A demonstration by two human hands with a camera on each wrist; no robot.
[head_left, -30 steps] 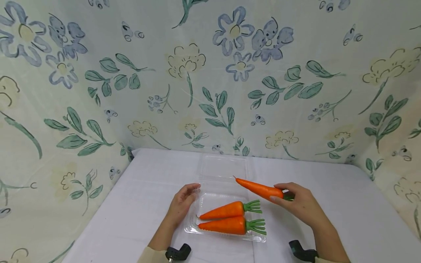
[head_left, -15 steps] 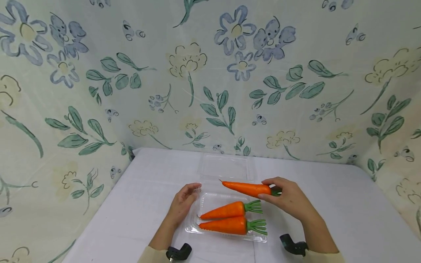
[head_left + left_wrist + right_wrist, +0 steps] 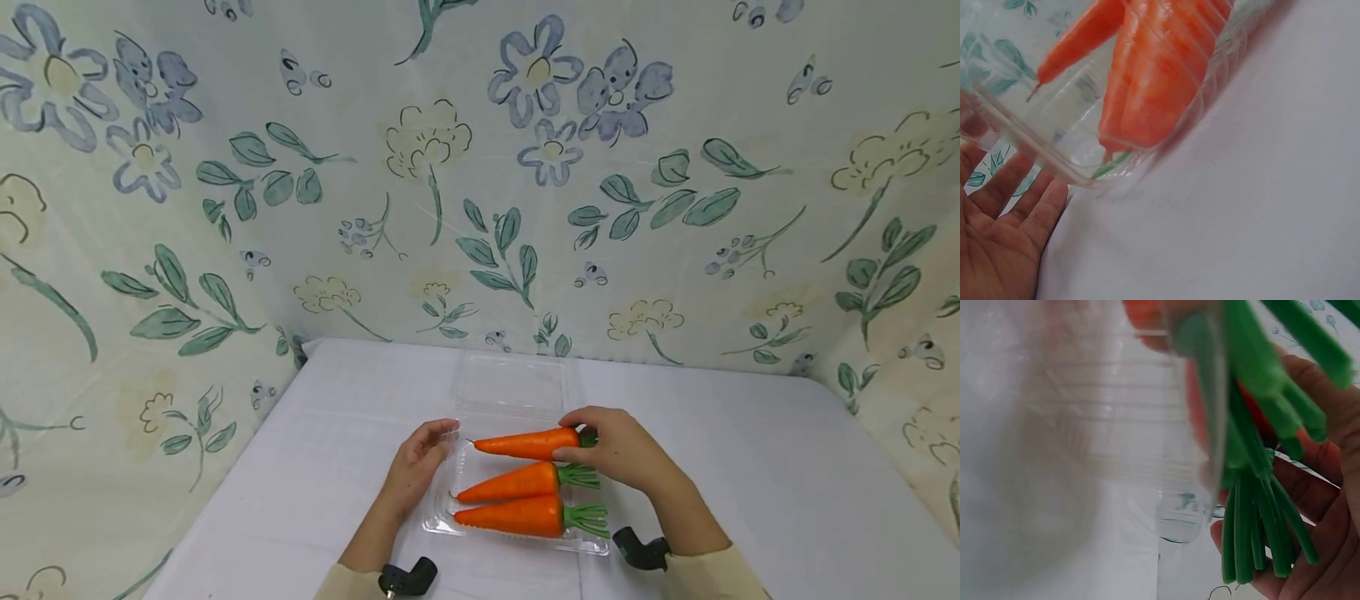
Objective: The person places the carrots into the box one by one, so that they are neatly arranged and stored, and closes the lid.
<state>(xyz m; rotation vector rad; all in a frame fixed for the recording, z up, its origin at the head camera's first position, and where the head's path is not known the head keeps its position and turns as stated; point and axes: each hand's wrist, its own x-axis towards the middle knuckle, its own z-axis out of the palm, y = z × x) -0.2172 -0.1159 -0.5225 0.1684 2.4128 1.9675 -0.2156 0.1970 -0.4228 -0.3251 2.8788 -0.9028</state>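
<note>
Orange and slim, one carrot (image 3: 517, 444), pinched by the right hand (image 3: 621, 448), was at the box's (image 3: 585, 545) far side, near two others (image 3: 510, 515); the left hand (image 3: 415, 465), unclenched, merely touched its edge, so a bump could have skidded everything.

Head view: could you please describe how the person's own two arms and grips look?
The left grip and right grip are bare, ungloved human hands. The person wears a cream fabric left sleeve and right sleeve, with a black, bent device beside each cuff.
</note>
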